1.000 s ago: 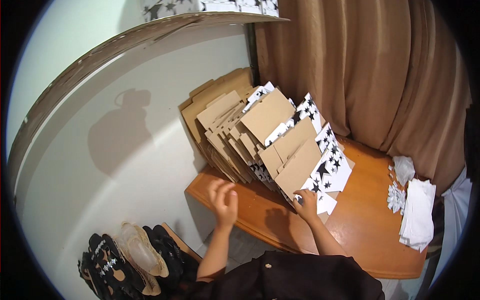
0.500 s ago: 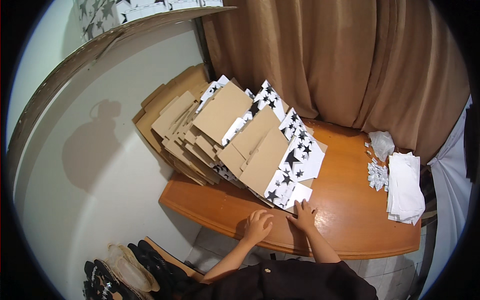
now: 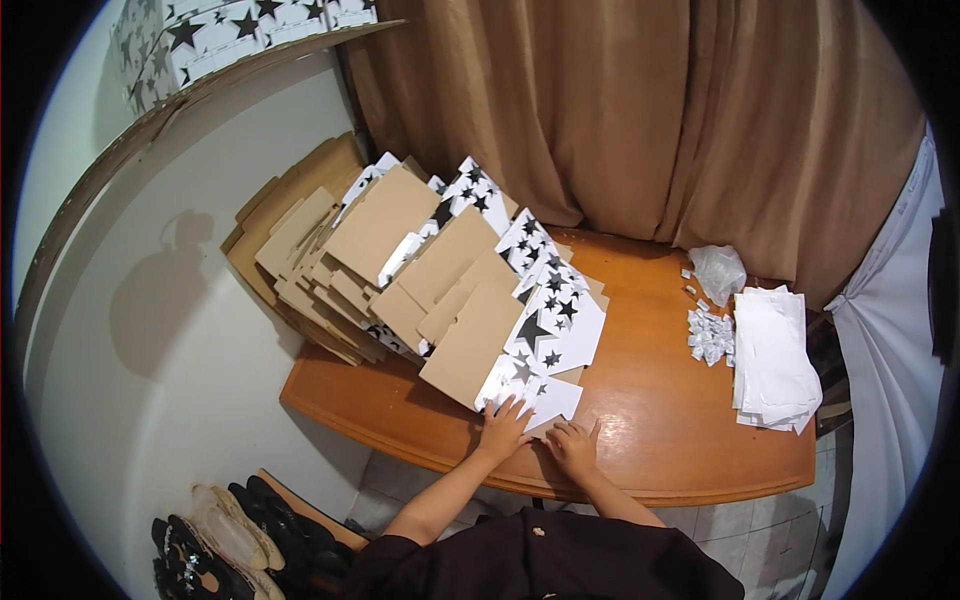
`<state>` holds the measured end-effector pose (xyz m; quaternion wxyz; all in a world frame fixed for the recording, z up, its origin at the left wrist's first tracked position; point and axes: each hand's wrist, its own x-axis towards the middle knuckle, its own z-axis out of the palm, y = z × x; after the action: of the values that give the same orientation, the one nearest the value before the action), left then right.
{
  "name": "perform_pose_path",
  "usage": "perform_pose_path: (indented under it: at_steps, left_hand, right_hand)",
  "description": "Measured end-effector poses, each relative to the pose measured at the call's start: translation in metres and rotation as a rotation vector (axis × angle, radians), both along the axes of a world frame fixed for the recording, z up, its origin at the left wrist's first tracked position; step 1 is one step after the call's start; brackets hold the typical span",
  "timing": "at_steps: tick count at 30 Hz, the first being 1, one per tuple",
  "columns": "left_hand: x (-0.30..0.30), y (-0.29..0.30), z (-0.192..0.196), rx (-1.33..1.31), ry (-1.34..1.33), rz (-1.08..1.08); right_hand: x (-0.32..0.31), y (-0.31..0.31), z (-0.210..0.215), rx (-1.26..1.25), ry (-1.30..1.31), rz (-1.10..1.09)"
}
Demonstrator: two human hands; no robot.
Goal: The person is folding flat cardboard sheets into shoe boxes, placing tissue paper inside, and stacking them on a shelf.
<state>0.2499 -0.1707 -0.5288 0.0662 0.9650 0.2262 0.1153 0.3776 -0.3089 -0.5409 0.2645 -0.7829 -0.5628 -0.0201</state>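
A slanted stack of flat, unfolded cardboard boxes (image 3: 468,340), brown on one side and white with black stars on the other, leans over the table. My left hand (image 3: 503,432) lies on the near white flap of the front box, fingers stretched out and apart. Just to its right, my right hand (image 3: 574,450) has its fingers bent at the near corner of the front box, with one finger sticking up. What its fingertips pinch is partly hidden.
The wooden table (image 3: 660,400) carries a stack of white paper sheets (image 3: 775,360), a heap of small white packets (image 3: 710,335) and a clear plastic bag (image 3: 718,272) at right. Star-printed boxes (image 3: 240,35) stand on a shelf. Shoes (image 3: 235,525) sit at lower left.
The view has shifted, so everything sits farther left. My left hand has moved forward onto the front box; my right hand has drawn back to its near corner. The front box lies lower and nearer.
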Motion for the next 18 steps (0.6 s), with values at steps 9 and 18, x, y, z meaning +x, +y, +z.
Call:
perform_pose_path:
  at_steps: [9, 18]
  left_hand:
    - [0.031, -0.040, 0.018, 0.095, -0.392, -0.157]
    - [0.053, -0.025, 0.111, 0.251, -1.032, 0.211]
  right_hand:
    - [0.058, -0.060, 0.066, 0.282, 0.304, -0.068]
    - [0.130, -0.145, 0.059, 0.714, 0.702, -0.453]
